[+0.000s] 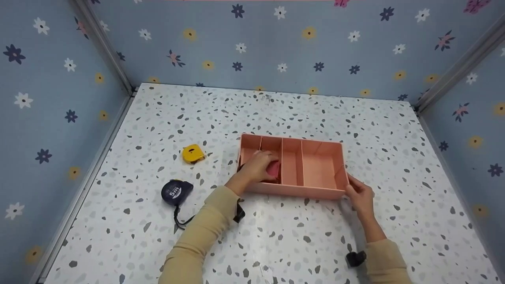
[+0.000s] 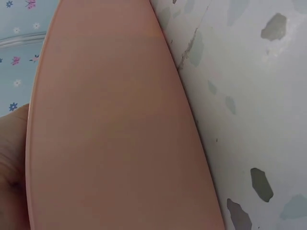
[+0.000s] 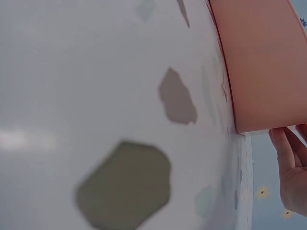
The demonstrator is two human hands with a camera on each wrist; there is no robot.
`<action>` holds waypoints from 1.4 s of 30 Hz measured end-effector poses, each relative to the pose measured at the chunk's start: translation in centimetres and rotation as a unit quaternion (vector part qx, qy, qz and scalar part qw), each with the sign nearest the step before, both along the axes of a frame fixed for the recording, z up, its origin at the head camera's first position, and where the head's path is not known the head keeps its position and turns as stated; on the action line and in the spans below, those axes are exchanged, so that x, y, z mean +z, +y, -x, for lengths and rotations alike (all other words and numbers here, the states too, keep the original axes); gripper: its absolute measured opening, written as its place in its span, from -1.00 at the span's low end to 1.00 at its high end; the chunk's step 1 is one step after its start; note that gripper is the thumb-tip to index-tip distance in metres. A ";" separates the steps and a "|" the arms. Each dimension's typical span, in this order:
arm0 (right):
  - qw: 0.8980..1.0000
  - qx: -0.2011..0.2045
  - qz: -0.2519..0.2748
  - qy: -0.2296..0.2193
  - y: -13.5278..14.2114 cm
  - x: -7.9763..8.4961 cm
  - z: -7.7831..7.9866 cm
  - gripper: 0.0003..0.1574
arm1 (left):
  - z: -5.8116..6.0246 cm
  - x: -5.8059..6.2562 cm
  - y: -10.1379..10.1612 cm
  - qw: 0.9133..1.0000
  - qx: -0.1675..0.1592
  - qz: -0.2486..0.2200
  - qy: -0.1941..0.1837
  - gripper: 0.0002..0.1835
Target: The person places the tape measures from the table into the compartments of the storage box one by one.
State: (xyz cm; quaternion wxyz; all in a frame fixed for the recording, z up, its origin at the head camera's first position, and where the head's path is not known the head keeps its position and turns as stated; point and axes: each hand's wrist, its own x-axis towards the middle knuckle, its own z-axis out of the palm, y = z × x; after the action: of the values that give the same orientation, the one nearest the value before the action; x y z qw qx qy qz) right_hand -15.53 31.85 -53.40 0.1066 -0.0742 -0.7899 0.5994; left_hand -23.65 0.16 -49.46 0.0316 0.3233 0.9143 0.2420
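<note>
A salmon-pink divided box [image 1: 321, 191] sits on the speckled table, its long side facing me. My left hand [image 1: 258, 165] reaches down into its left part, fingers curled over a red object [image 1: 273, 169] whose kind I cannot tell, mostly covered by the hand. In the left wrist view, the box's front wall [image 2: 110, 115] hides most of that hand [image 2: 12, 167]. At the right end of the box, my right hand [image 1: 361, 197] touches the outside near the front corner. The right wrist view shows this hand's fingers [image 3: 284, 148] fairly straight against the end wall.
Left of the box lie a small yellow tape measure [image 1: 193, 154] and a dark blue tape measure [image 1: 175, 192] marked 5m, with a black wrist cord. Flower-patterned panels [image 1: 268, 47] border the table at the back and both sides.
</note>
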 end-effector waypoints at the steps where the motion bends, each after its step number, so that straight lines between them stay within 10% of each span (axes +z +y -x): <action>1: 1.000 0.001 -0.003 -0.001 0.0 0.0 0.0 -0.54 | 0.1 -0.1 0.0 1.000 -0.002 -0.002 0.003 -0.41; 16: 0.997 0.044 0.045 0.050 1.9 -3.3 0.9 -0.52 | 0.7 -0.7 0.3 1.000 -0.009 0.012 0.023 -0.66; 25: 0.999 0.020 0.011 0.022 0.7 -1.4 0.3 -0.50 | 0.8 -0.7 0.7 0.999 0.010 0.043 0.028 -0.67; 35: 0.998 0.021 0.015 0.051 2.3 -4.6 1.4 -0.27 | 0.7 -0.7 0.7 0.998 0.010 0.067 0.017 -0.65; 42: 0.998 0.035 0.031 0.046 2.1 -3.8 1.1 -0.53 | 0.7 -0.6 0.5 0.999 0.004 0.042 0.006 -0.65</action>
State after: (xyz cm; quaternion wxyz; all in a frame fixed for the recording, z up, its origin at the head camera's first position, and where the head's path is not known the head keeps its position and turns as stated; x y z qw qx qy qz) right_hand -16.60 33.91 -57.18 0.1194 -0.0219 -0.7673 0.6297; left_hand -24.31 0.65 -50.05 0.0386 0.3194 0.9252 0.2014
